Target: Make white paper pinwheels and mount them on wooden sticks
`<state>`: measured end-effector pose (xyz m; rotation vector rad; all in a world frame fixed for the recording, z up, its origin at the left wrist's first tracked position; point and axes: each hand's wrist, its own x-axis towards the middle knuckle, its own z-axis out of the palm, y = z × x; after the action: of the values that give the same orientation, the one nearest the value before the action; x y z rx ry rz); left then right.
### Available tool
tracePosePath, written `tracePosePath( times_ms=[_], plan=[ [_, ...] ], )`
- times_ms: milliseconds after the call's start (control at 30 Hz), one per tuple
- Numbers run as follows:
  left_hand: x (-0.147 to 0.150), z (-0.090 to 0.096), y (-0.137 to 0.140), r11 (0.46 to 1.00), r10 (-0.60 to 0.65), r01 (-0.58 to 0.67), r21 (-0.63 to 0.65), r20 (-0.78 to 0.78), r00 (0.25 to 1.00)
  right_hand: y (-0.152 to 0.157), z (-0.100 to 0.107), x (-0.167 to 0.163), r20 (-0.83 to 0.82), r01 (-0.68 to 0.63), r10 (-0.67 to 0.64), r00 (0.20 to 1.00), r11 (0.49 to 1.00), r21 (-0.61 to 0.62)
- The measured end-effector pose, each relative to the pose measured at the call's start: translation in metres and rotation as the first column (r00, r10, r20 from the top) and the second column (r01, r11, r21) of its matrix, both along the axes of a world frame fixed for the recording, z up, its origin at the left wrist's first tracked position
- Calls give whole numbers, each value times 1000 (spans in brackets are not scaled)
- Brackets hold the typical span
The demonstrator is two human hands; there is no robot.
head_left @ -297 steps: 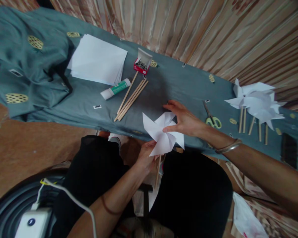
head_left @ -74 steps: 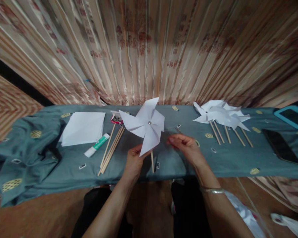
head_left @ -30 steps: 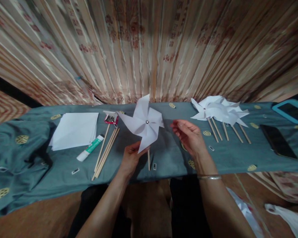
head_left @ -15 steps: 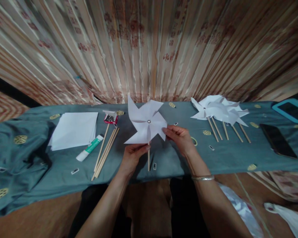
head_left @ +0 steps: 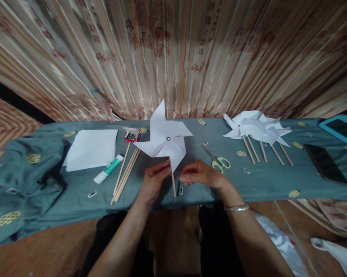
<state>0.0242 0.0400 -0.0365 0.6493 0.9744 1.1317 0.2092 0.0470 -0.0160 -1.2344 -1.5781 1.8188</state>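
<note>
Currently, the left hand (head_left: pixel 153 181) is gripping the white pinwheel (head_left: pixel 168 140), its thumb and fingers closing around the wooden stick (head_left: pixel 173 186) directly under the paper blades. The pinwheel head is standing above these fingers, facing the wearer, with a round metal pin (head_left: pixel 168 139) showing at its centre; the stick is extending below them at a slight tilt. The right hand (head_left: pixel 200 175) is hovering just to the right of the stick, apart from it, its fingers curling narrowly inward; whether their tips are meeting cannot be told. Green-handled scissors (head_left: pixel 220 162) are lying just beyond the right fingers. Farther to the right of those fingers, a group of white pinwheels (head_left: pixel 258 127) is resting with blades overlapping, and a black phone (head_left: pixel 326 163) is lying well apart. To the left of the left fingers, loose wooden sticks (head_left: pixel 126 177) are lying near a glue stick (head_left: pixel 109 168); a red box (head_left: pixel 132 135) of pins is sitting open beyond the sticks, and a stack of white paper (head_left: pixel 91 150) is occupying the far left.
</note>
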Motion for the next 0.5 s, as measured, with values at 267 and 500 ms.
tracePosePath(
  times_ms=[267, 500],
  plan=[
    [1, 7, -2, 1000, 0, 1, -18, 56, 998, -7, -18, -22, -44, -143, 143, 989, 990, 13],
    [1, 1, -7, 997, -73, 74, 26, -61, 995, -3, -15, -20, 0, -70, 71, 997, 985, 160]
  ],
)
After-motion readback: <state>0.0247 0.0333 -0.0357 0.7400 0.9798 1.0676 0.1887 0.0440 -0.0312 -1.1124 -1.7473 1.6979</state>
